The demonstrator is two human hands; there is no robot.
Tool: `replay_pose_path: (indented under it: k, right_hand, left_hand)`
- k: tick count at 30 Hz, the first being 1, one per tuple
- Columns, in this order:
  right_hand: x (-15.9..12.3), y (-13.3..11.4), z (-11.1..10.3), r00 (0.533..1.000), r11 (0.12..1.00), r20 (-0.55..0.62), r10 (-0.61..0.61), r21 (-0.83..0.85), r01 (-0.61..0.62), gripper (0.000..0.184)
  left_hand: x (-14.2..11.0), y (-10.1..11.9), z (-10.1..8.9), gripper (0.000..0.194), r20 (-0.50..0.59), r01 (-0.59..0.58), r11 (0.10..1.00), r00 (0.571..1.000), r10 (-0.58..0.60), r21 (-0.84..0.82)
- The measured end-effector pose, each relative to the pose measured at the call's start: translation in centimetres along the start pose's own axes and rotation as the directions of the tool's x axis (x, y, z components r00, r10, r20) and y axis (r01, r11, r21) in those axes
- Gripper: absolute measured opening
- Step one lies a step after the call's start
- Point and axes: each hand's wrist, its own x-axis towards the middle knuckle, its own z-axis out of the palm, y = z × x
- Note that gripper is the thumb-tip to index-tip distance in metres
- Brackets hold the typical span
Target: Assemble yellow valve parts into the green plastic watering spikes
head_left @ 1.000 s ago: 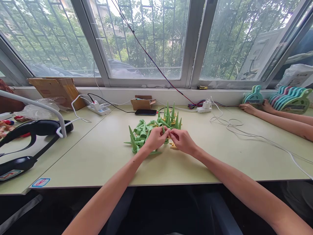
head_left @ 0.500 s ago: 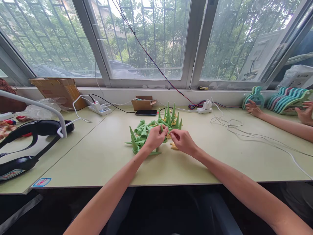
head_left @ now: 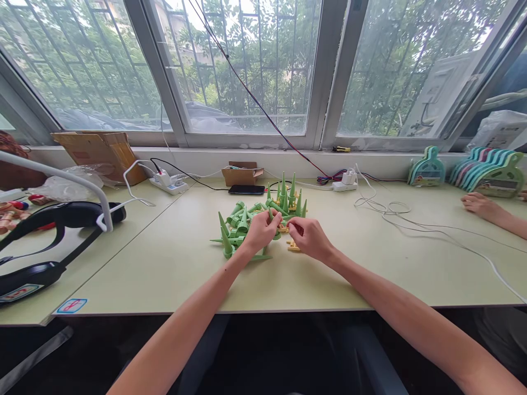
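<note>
A heap of green plastic cones [head_left: 239, 227] lies at the middle of the pale green table [head_left: 173, 269], some on their sides. Behind it several cones [head_left: 290, 192] stand upright. My left hand [head_left: 259, 233] and my right hand [head_left: 308, 237] meet over the heap, both closed. Their fingertips pinch a green cone piece [head_left: 284, 219] between them. Small yellow parts [head_left: 293, 247] lie on the table under my right hand.
A black phone [head_left: 246, 189] and a small cardboard box [head_left: 241, 174] sit behind the heap. A power strip [head_left: 167, 184] and white cables [head_left: 395, 211] run along the back. Black headgear [head_left: 45, 236] lies at left. Another person's hand [head_left: 480, 204] rests at right near coloured paddle-shaped boards [head_left: 489, 167].
My hands stay together over the heap, with small finger movement. The other person's hands have drawn back from the coloured boards toward the right edge.
</note>
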Motion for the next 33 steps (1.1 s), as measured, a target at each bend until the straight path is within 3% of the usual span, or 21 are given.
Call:
replay_pose_path:
  k: [26, 33]
  right_hand:
    - [-0.03, 0.64, 0.23, 0.999, 0.999, 0.031, 0.009, 0.038, -0.010, 0.026]
    - [-0.02, 0.61, 0.27, 0.999, 0.999, 0.031, 0.016, 0.048, -0.017, 0.024]
  left_hand:
    - [-0.29, 0.04, 0.12, 0.035, 0.050, -0.028, 1.000, 0.998, 0.027, 0.007]
    - [-0.16, 0.15, 0.15, 0.034, 0.011, -0.053, 0.999, 0.999, 0.053, 0.013]
